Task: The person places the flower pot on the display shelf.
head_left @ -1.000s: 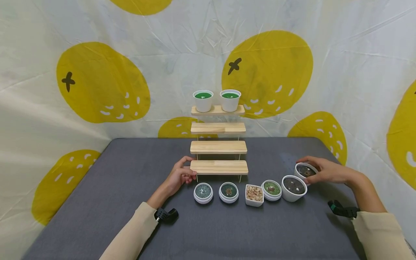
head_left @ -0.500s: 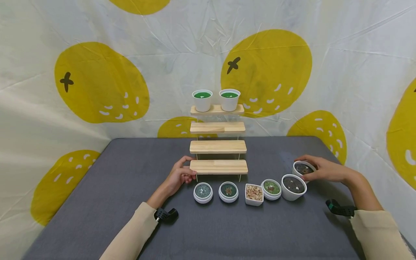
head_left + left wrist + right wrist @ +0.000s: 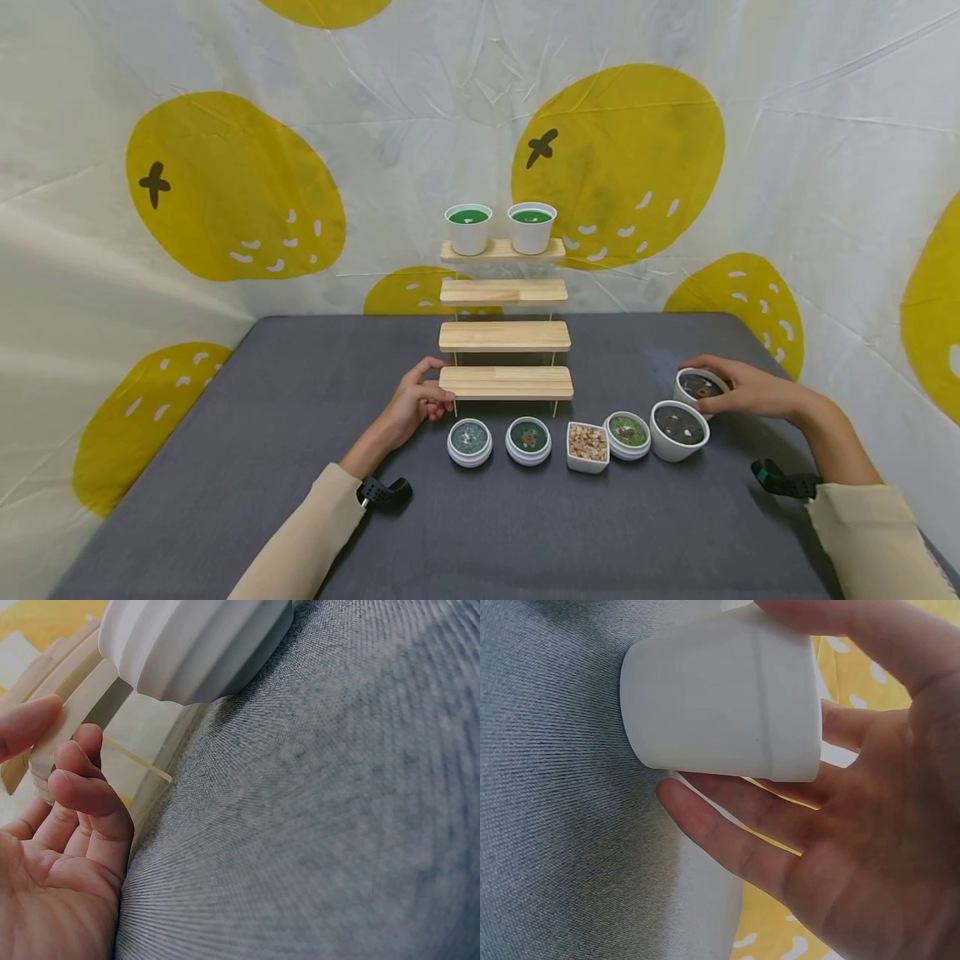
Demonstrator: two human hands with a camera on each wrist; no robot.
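My left hand (image 3: 408, 402) pinches the left end of the lowest shelf of a wooden tiered stand (image 3: 506, 383). In the left wrist view, its thumb is over the board (image 3: 71, 716) with curled fingers below; a ribbed white pot (image 3: 195, 649) stands close by. My right hand (image 3: 750, 392) holds a white pot (image 3: 699, 386) with dark filling at the right rear, thumb on the near side and fingers around the far side. In the right wrist view this pot (image 3: 705, 701) stands upright with its base at the grey cloth.
Two white pots with green tops (image 3: 468, 229) stand on the top shelf. Along the stand's front are two round pots (image 3: 468, 460), a square dish of chips (image 3: 587, 465), a green-filled pot (image 3: 627, 450) and another dark-filled pot (image 3: 675, 448). A patterned curtain (image 3: 420, 108) hangs behind.
My right hand has shifted slightly left with the dark-filled pot, mostly in the first half second. The left hand stays on the lowest shelf.
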